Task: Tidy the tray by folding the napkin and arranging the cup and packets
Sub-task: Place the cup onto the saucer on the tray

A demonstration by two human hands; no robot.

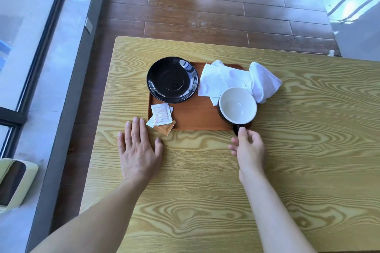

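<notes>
A brown wooden tray (pixel 193 116) lies on the table. An empty black saucer (pixel 172 79) sits on its far left corner. A crumpled white napkin (pixel 238 80) spreads over the tray's far right edge onto the table. The cup (pixel 237 106), black outside and white inside, stands empty at the tray's near right corner. My right hand (pixel 247 146) pinches the cup's black handle between thumb and fingers. Two white packets (pixel 161 114) and an orange packet (pixel 166 128) overlap at the tray's near left corner. My left hand (pixel 138 150) rests flat on the table just beside them.
The light wood-grain table (pixel 226 191) stretches wide toward me and to the right. Its left edge drops to a dark plank floor (pixel 205 6). A window frame (pixel 41 47) runs along the left, with a pale green seat (pixel 14 183) below it.
</notes>
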